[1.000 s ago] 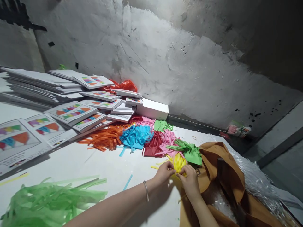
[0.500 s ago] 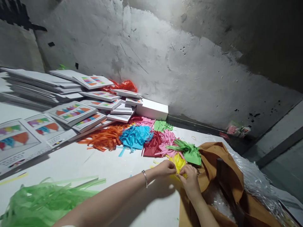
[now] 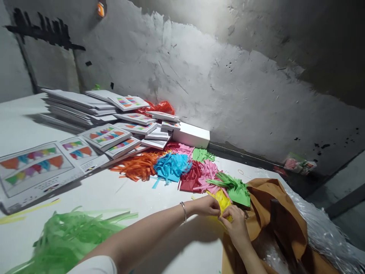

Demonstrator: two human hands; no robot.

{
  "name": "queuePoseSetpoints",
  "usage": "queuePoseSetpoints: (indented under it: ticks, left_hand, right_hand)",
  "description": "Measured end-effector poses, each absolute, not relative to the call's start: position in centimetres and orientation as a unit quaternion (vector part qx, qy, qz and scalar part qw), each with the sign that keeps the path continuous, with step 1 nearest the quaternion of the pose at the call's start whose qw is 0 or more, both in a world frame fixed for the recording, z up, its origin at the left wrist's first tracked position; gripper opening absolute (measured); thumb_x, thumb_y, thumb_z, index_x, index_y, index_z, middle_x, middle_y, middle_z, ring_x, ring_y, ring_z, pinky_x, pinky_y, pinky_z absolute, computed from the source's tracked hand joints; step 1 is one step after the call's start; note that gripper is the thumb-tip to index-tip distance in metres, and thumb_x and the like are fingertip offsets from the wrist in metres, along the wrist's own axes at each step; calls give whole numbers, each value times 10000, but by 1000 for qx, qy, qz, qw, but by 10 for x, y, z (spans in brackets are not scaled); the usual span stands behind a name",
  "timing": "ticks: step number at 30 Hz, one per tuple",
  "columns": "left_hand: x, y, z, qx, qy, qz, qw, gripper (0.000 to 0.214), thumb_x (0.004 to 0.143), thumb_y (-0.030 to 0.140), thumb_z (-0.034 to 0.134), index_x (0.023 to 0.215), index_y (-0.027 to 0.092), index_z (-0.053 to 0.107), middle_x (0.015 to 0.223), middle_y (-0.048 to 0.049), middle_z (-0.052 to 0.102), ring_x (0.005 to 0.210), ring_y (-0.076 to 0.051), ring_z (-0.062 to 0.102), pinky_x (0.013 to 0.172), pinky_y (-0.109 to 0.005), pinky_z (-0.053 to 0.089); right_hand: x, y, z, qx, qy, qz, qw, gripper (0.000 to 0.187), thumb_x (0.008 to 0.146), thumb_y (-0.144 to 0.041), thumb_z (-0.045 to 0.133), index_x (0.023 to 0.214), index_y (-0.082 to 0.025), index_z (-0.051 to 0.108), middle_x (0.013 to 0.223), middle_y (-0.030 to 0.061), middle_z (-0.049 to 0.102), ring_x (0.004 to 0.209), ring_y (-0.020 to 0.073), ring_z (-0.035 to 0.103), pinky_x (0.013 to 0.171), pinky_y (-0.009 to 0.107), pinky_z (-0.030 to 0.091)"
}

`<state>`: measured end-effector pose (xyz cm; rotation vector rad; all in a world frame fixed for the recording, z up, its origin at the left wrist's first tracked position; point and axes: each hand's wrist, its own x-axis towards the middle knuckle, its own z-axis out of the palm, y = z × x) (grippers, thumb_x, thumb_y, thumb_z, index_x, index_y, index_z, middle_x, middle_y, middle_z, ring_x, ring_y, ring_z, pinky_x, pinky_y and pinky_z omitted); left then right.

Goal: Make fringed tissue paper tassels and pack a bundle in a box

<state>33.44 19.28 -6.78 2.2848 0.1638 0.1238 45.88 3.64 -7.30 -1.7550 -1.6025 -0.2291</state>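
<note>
Over a yellow fringed paper bundle my left hand and my right hand meet, fingertips close together. Both hands are pinched closed at the bundle's near edge; exactly which strips they grip is partly hidden. A metal bangle circles my left wrist. Just behind the hands lie more fringed paper bundles: green, pink, dark red, blue and orange. Brown wrapping paper lies right beside my right hand.
Stacks of printed cards stand at the left, reaching toward a white box by the wall. Loose green translucent strips lie at front left. Clear plastic strands spread at the right edge of the white table.
The camera has swung slightly left, so everything appears further right. My hands stay at the yellow paper bundle, fingers still pinched near each other, with only small finger movement.
</note>
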Motion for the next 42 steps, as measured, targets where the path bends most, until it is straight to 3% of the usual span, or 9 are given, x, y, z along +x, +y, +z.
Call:
queuePoseSetpoints:
  ticks: [13, 16, 19, 24, 28, 33, 36, 39, 42]
  left_hand:
    - [344, 208, -64, 872, 212, 170, 406, 296, 975, 351, 623, 1183, 141, 631, 1150, -75, 663, 964, -221, 672, 825, -402, 587]
    - [346, 206, -58, 874, 193, 171, 411, 299, 971, 355, 628, 1179, 140, 635, 1153, -73, 662, 969, -225, 670, 826, -402, 586]
    - [347, 202, -53, 875, 174, 172, 417, 301, 966, 356, 635, 1172, 137, 639, 1150, -70, 663, 965, -229, 671, 816, -396, 588]
    - [344, 196, -41, 871, 169, 202, 415, 286, 968, 358, 633, 1148, 136, 644, 1115, -63, 669, 940, -219, 673, 806, -388, 588]
    - [339, 202, -24, 859, 180, 250, 408, 254, 976, 354, 620, 1107, 137, 644, 1056, -57, 671, 884, -189, 665, 780, -367, 579]
    - [333, 222, 18, 828, 189, 314, 424, 226, 947, 341, 634, 844, 141, 616, 794, 6, 605, 695, -134, 582, 652, -281, 505]
    - [326, 237, 53, 801, 186, 335, 460, 261, 876, 364, 616, 714, 169, 554, 617, 51, 493, 547, -113, 467, 515, -226, 386]
    - [316, 254, 87, 763, 205, 362, 495, 279, 866, 430, 553, 741, 181, 536, 568, 73, 448, 478, -102, 429, 466, -210, 343]
    - [308, 274, 115, 726, 246, 393, 508, 292, 936, 416, 541, 777, 171, 533, 598, 70, 471, 478, -87, 452, 466, -200, 372]
  right_hand:
    - [472, 15, -69, -699, -593, -178, 357, 155, 938, -301, 536, 821, -210, 579, 799, 48, 687, 747, 218, 675, 675, 325, 517]
    - [463, 11, -58, -687, -603, -236, 330, 299, 943, -290, 531, 1210, -158, 557, 1200, 166, 667, 1104, 300, 641, 916, 458, 494]
    - [450, 14, -47, -648, -669, -253, 260, 465, 930, -208, 525, 1393, -222, 483, 1373, 115, 605, 1296, 283, 535, 1115, 497, 338]
    - [443, 33, -44, -665, -676, -279, 155, 323, 848, -15, 486, 1012, -178, 711, 832, 116, 729, 920, 301, 667, 972, 501, 407]
    - [445, 34, -40, -688, -652, -303, 96, 317, 835, 2, 521, 659, -211, 677, 669, 95, 684, 844, 301, 647, 904, 509, 446]
    - [436, 4, -23, -657, -679, -323, 46, 117, 822, -81, 673, 798, -170, 744, 998, 129, 746, 1159, 321, 607, 1067, 549, 387]
    - [428, -22, -7, -625, -705, -334, 35, 117, 914, -148, 619, 914, -162, 735, 1317, 113, 659, 1428, 266, 400, 1213, 514, 242]
    - [422, -50, 2, -585, -739, -328, 61, 218, 933, -70, 525, 851, -168, 701, 1080, 85, 743, 1449, 209, 376, 1258, 460, 185]
    - [412, -77, -7, -558, -783, -207, 180, 333, 954, -63, 446, 747, -214, 659, 708, 18, 695, 1192, 195, 624, 1198, 458, 339]
